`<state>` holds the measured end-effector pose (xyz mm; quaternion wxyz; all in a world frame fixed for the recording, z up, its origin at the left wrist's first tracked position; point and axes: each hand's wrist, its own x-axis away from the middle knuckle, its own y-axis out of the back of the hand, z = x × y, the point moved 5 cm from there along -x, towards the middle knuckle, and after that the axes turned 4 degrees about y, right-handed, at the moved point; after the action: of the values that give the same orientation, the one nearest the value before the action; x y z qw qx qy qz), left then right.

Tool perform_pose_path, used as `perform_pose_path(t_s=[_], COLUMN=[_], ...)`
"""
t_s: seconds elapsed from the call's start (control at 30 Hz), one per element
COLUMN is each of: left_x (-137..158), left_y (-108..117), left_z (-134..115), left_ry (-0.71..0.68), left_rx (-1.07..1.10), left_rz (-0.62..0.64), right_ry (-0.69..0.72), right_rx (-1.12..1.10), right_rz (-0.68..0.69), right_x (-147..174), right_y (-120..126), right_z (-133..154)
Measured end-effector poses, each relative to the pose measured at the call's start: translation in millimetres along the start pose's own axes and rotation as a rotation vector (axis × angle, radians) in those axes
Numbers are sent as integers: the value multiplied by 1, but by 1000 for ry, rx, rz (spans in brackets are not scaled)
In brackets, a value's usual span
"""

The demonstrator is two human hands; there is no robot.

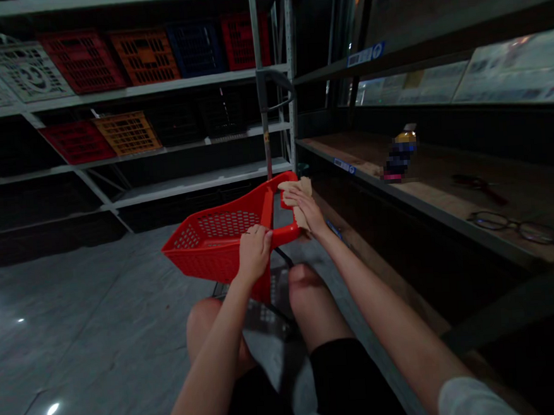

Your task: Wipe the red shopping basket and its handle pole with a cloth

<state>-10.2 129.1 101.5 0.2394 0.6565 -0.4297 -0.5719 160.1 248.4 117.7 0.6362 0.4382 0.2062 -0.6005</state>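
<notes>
A red plastic shopping cart (pixel 199 257) with perforated sides stands before my knees on a dark frame. My left hand (pixel 255 250) is closed over the cart's near edge, where the handle (pixel 286 234) joins the basket. A beige cloth (pixel 306 185) lies over the right part of that handle loop. Pressing the cloth against the handle, my right hand (pixel 306 210) has its fingers bent over it. The undersides of both hands are hidden.
On the wooden shelf (pixel 368 157) at right are a blurred bottle (pixel 400 154), a red-and-dark object (pixel 482 187) and eyeglasses (pixel 515 227). A metal rack (pixel 162 191) with coloured crates (pixel 145 55) stands behind the cart. An upright pole (pixel 267 145) with a grey handle rises beyond it.
</notes>
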Motion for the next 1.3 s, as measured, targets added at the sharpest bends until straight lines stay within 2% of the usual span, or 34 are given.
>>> perform_pose_path(t_s=[0.1, 0.2, 0.33, 0.4, 0.47, 0.57, 0.63, 0.7, 0.8, 0.97, 1.17, 1.3], left_x=[-11, -19, -25, -27, -27, -25, -24, -23, -20, -18, -21, -16], left_y=[-10, -16, -16, -11, -9, -19, -29, -34, -33, -36, -41, -39], left_z=[-9, -11, 1, 22, 53, 97, 115, 125, 140, 165, 169, 168], left_ry=[39, 40, -107, -134, -67, 37, 35, 29, 109, 191, 228, 278], left_rx=[-41, -8, 164, 184, 131, 9, -79, -173, -327, -388, -338, -299], left_rz=[-3, 13, 57, 25, -2, 73, 122, 100, 47, 175, 165, 80], right_ry=[17, 54, 106, 169, 237, 345, 434, 505, 569, 536, 448, 425], right_rx=[24, 172, 446, 515, 553, 593, 606, 607, 595, 540, 606, 614], right_rz=[-106, -177, -107, -40, 2, 61, 143, 231, 279, 263, 59, 89], right_x=[19, 41, 54, 54, 51, 45, 41, 37, 31, 26, 40, 52], right_y=[-1, -5, -19, -26, -32, -46, -65, -86, -110, -114, -115, -136], right_z=[14, 33, 44, 44, 41, 38, 38, 36, 26, -13, -44, -59])
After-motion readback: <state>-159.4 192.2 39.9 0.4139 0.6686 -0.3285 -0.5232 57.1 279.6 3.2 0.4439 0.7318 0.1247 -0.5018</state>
